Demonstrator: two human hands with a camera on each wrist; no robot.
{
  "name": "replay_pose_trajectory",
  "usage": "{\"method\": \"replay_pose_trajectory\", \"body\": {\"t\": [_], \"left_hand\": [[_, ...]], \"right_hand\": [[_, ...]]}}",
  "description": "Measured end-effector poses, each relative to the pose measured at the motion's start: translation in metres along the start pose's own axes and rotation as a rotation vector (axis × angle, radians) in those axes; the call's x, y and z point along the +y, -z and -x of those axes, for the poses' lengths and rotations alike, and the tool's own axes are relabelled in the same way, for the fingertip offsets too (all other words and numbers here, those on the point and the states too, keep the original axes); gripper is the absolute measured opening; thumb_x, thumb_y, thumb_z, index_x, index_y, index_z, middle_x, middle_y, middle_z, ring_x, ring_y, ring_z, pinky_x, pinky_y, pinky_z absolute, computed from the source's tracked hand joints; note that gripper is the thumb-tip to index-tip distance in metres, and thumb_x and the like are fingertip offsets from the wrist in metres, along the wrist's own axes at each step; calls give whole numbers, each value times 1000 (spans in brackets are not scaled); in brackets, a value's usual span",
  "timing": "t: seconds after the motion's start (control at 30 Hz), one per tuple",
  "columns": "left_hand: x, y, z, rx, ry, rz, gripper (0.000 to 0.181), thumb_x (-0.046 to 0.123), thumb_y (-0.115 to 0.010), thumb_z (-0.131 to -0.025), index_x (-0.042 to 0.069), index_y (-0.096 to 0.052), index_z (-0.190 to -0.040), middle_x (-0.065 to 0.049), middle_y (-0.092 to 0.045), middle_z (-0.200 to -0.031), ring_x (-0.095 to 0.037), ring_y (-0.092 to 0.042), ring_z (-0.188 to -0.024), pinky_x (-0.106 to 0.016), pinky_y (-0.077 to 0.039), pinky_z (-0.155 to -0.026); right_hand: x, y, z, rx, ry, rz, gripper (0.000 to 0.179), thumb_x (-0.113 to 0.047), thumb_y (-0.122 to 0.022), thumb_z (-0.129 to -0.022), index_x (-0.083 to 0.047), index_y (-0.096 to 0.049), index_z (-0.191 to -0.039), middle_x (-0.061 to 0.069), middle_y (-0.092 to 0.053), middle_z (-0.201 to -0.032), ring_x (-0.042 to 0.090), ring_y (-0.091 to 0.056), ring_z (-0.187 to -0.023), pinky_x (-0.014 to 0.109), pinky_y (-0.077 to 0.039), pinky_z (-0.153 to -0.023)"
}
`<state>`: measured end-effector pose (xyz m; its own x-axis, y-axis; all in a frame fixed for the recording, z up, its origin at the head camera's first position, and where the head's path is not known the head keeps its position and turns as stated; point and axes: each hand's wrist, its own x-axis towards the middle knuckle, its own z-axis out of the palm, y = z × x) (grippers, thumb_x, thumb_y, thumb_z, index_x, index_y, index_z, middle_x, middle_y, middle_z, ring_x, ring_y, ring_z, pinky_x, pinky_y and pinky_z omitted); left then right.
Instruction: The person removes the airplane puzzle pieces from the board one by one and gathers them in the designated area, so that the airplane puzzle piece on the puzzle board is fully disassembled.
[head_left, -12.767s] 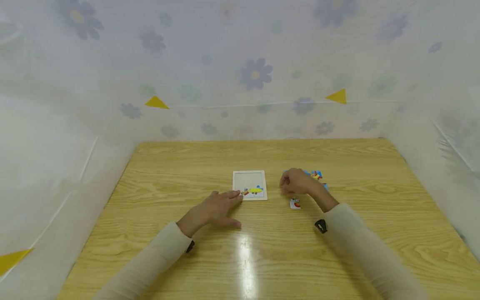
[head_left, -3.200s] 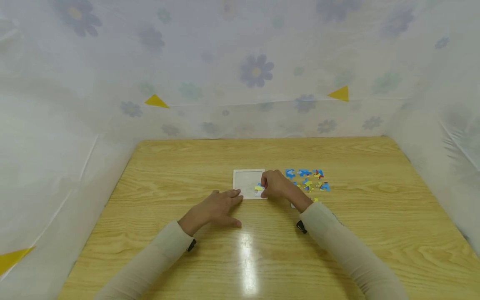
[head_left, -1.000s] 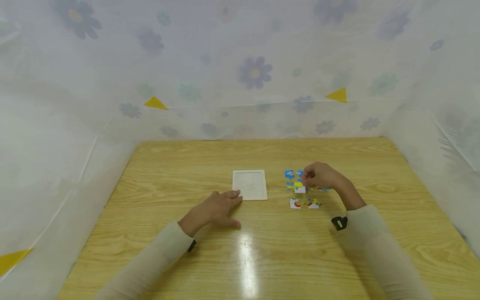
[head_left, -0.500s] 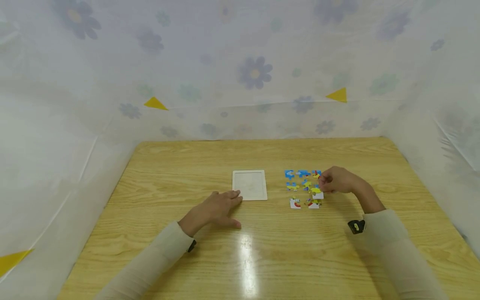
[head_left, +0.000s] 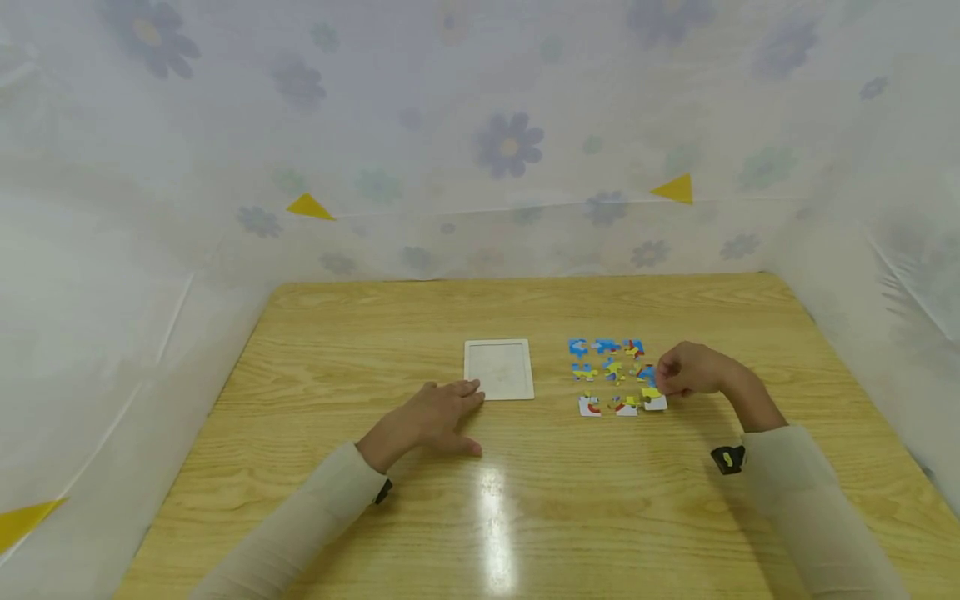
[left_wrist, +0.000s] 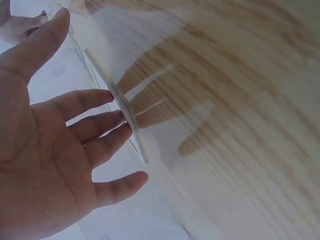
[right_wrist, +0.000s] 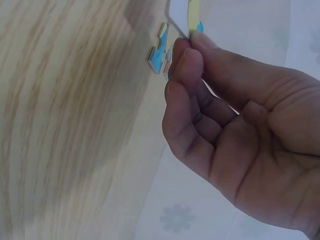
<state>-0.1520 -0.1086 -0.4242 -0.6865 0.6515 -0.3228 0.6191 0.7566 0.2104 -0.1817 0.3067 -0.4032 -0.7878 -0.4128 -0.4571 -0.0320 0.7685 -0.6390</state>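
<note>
My right hand [head_left: 697,368] pinches a white-and-yellow jigsaw puzzle piece [head_left: 655,401] between thumb and forefinger, at the right end of the nearest row of pieces. In the right wrist view the piece [right_wrist: 179,15] sticks out past the fingertips, its other fingers curled below. With fingers spread and straight, my left hand [head_left: 431,417] rests at the near left corner of a square white puzzle tray [head_left: 498,395]. The left wrist view shows its fingertips touching the edge of the tray [left_wrist: 117,95]. The recess of the tray is bare.
Several loose puzzle pieces [head_left: 613,369], blue, yellow, red and white, lie in rows right of the tray on the wooden table [head_left: 360,333]. A pale flowered curtain [head_left: 450,167] with yellow triangles encloses the table's far side and flanks.
Earlier the tray held pieces; the last, seen in it 3.2 s ago, has been lifted out. My right hand has carried it rightward and nearer. My left hand has stayed in place.
</note>
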Motion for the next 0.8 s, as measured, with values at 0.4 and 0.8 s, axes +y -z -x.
{"method": "replay_pose_trajectory", "body": {"t": [0.4, 0.8], "left_hand": [[-1, 1, 0, -5, 7, -2, 85, 57, -66, -81, 9, -39, -145, -8, -30, -155, -24, -30, -143, -59, -30, -108], [-4, 0, -2, -20, 12, 32, 80, 56, -64, -83, 11, -40, -145, -7, -32, -155, -24, -31, -142, -54, -29, -111]], "right_hand": [[10, -6, -4, 21, -35, 3, 12, 0, -56, -88, 3, -65, -80, 5, -61, -71, 14, -48, -60, 29, -42, -56], [13, -7, -4, 94, -57, 77, 9, -5, -64, -86, 1, -69, -81, 4, -64, -71, 14, -51, -62, 29, -43, -58]]}}
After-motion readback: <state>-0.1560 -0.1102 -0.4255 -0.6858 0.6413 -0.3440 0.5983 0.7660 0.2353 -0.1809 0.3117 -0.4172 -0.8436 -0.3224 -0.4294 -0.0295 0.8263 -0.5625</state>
